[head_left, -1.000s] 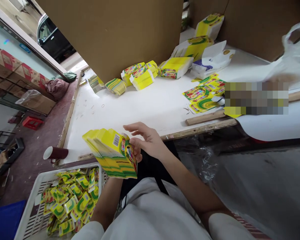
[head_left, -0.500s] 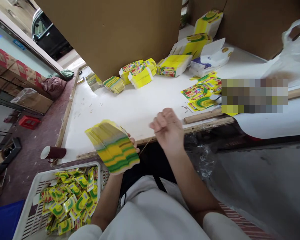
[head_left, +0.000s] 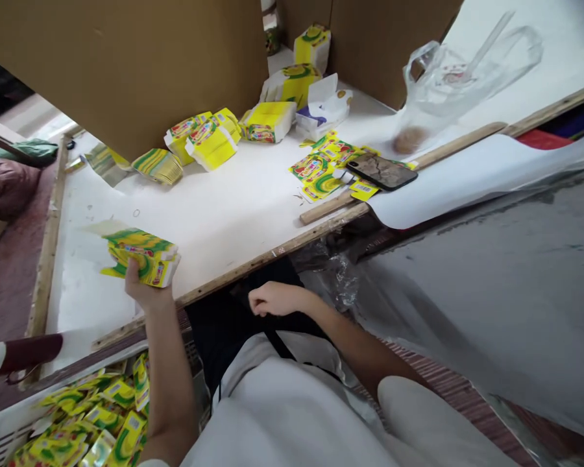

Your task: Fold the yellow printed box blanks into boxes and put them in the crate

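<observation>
My left hand [head_left: 143, 290] grips a thick stack of flat yellow-and-green printed cartons [head_left: 148, 250] over the front left of the white table. The thumb lies across the near face of the stack; the other fingers are hidden behind it. In front of my lap, just off the table's edge, is my right hand [head_left: 268, 298], its fingers curled closed. Whatever it holds, if anything, is out of sight. A fanned stack of similar cartons [head_left: 158, 166] lies further back on the table.
Several carton bundles [head_left: 213, 144] rest against a brown cardboard panel [head_left: 141, 58]. A phone [head_left: 382, 170] lies on loose cartons by a wooden strip [head_left: 326, 206]. Left stands a dark red mug [head_left: 34, 351] on its side, above a white basket [head_left: 2, 431] of small packs. A plastic bag [head_left: 433, 97] sits right.
My left hand has moved forward and left with the stack, turning it over so printed faces show. My right hand has lowered from above the table edge to my lap. The view has swung right.
</observation>
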{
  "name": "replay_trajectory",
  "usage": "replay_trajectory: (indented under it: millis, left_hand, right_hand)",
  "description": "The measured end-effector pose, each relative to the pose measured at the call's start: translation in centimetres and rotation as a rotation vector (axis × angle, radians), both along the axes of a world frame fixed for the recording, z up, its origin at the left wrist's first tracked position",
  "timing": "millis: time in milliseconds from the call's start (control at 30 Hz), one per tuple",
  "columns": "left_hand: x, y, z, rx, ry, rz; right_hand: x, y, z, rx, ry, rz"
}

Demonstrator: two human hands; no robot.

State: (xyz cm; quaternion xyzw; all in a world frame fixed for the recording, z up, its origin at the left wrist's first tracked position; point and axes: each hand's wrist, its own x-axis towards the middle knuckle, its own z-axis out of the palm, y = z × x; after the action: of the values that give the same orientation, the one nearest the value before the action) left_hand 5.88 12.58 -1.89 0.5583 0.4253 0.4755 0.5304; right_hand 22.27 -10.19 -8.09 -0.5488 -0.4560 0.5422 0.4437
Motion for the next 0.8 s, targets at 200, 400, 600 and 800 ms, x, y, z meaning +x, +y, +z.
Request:
replay_trajectory:
  millis: [200, 400, 600, 800]
  left_hand:
    - [-2.1, 1.2, 0.3, -0.022, 0.127, 0.051]
    - [-1.9, 2.5, 0.3, 0.321, 0.777, -0.059]
    - [-0.9, 2.5, 0.8, 0.573, 1.25, -0.371]
    - [-0.9, 2.4, 0.7, 0.588, 1.386, -0.458]
  right_hand:
    - [10.3, -5.7, -3.9, -0.382, -0.47, -0.306]
    - [14.8, -8.5, -2.9, -0.732, -0.805, -0.287]
    - [10.2, -6.6, 0.8, -0.472, -0.783, 0.099]
    - [4.9, 0.2, 4.4, 0.148, -0.624, -0.061]
